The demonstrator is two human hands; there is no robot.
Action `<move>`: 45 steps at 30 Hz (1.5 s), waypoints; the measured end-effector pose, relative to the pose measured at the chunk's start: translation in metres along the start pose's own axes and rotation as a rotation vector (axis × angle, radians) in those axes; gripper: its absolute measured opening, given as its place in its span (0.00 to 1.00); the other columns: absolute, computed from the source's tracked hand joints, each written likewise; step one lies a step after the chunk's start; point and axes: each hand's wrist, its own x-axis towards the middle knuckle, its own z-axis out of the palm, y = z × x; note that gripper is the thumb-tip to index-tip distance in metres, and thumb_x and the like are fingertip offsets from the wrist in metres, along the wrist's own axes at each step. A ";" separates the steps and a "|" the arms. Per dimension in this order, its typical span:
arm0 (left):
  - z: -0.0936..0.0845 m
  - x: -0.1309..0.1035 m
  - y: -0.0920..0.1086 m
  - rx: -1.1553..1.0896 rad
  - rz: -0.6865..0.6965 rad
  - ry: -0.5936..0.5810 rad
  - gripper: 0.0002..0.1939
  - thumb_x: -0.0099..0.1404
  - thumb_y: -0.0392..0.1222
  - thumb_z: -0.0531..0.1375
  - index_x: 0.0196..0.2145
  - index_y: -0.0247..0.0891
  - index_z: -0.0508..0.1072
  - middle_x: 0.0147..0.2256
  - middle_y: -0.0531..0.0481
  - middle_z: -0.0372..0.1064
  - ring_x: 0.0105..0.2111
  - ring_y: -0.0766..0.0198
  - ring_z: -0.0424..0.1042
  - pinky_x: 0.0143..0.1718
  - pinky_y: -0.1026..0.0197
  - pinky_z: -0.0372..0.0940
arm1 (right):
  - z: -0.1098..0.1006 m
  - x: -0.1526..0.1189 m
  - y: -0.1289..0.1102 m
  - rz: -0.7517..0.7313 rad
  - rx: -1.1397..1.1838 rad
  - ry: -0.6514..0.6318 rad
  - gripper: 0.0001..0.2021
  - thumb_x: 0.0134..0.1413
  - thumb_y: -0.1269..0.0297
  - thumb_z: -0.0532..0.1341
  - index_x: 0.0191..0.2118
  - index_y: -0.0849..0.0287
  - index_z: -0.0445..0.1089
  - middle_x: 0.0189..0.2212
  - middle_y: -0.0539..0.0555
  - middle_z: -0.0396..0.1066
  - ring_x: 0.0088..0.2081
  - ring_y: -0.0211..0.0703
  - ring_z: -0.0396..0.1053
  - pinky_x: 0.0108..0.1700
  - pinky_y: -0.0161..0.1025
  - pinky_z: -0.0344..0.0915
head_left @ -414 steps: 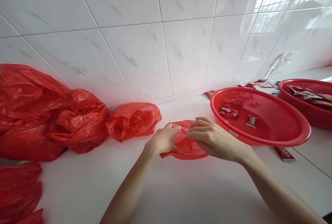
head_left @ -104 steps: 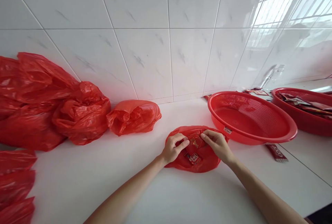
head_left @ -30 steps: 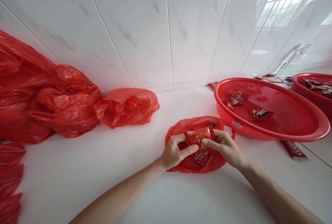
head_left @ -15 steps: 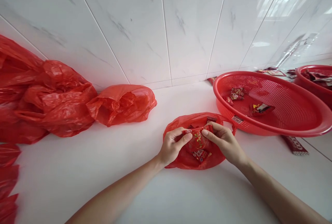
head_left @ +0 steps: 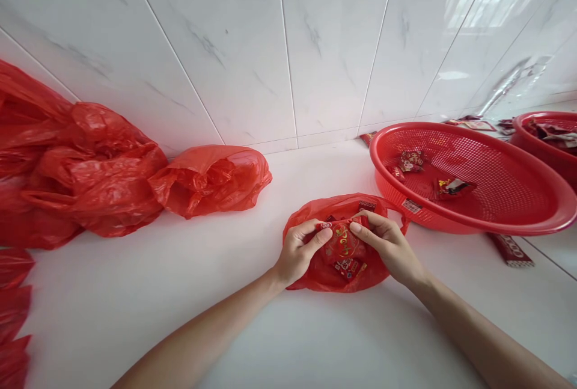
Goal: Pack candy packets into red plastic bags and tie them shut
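A red snack packet with gold lettering [head_left: 344,245] is held by its upper edge between my two hands. My left hand [head_left: 303,251] pinches the left corner with thumb and fingers. The right corner is pinched by my right hand [head_left: 386,243]. Beneath and around the packet, a red plastic bag [head_left: 302,211] lies spread on the white surface. Inside it, a smaller dark red packet [head_left: 350,269] shows below the held one, and another dark packet [head_left: 367,205] pokes out behind my right fingers.
Right of the bag stands a red perforated basket [head_left: 509,169] with a few packets; a second basket [head_left: 547,151] is at the far right. A dark red packet [head_left: 511,251] lies on the surface. Crumpled red bags [head_left: 99,166] fill the left, and a tiled wall [head_left: 333,46] rises behind.
The held packet tilts slightly, its front now facing the camera a little more. Both hands keep nearly the same place and grip.
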 end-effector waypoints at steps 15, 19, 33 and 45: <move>-0.006 0.003 -0.004 0.109 -0.086 0.025 0.13 0.59 0.47 0.56 0.22 0.37 0.67 0.21 0.54 0.61 0.24 0.66 0.57 0.27 0.62 0.53 | -0.044 0.015 0.022 -0.255 -0.947 0.185 0.17 0.49 0.70 0.61 0.47 0.56 0.74 0.45 0.60 0.77 0.47 0.58 0.73 0.49 0.52 0.70; -0.007 0.004 -0.002 0.165 -0.041 0.010 0.13 0.59 0.47 0.55 0.23 0.36 0.69 0.25 0.51 0.66 0.27 0.64 0.61 0.31 0.61 0.56 | -0.046 0.017 0.026 -0.239 -1.029 0.133 0.21 0.52 0.69 0.61 0.53 0.56 0.73 0.51 0.61 0.76 0.52 0.60 0.72 0.52 0.53 0.69; -0.004 0.004 -0.004 0.292 0.004 -0.009 0.21 0.66 0.53 0.55 0.20 0.38 0.60 0.22 0.54 0.58 0.26 0.66 0.57 0.28 0.62 0.55 | -0.030 0.016 0.010 -0.228 -0.448 0.299 0.11 0.59 0.60 0.56 0.40 0.57 0.74 0.33 0.54 0.79 0.34 0.49 0.75 0.37 0.43 0.71; -0.003 0.005 -0.004 0.382 0.045 -0.054 0.20 0.69 0.50 0.54 0.22 0.39 0.61 0.25 0.54 0.59 0.27 0.65 0.60 0.31 0.61 0.57 | -0.011 0.016 0.029 -0.326 -0.922 0.092 0.15 0.56 0.62 0.62 0.49 0.56 0.73 0.47 0.61 0.76 0.49 0.62 0.71 0.51 0.56 0.67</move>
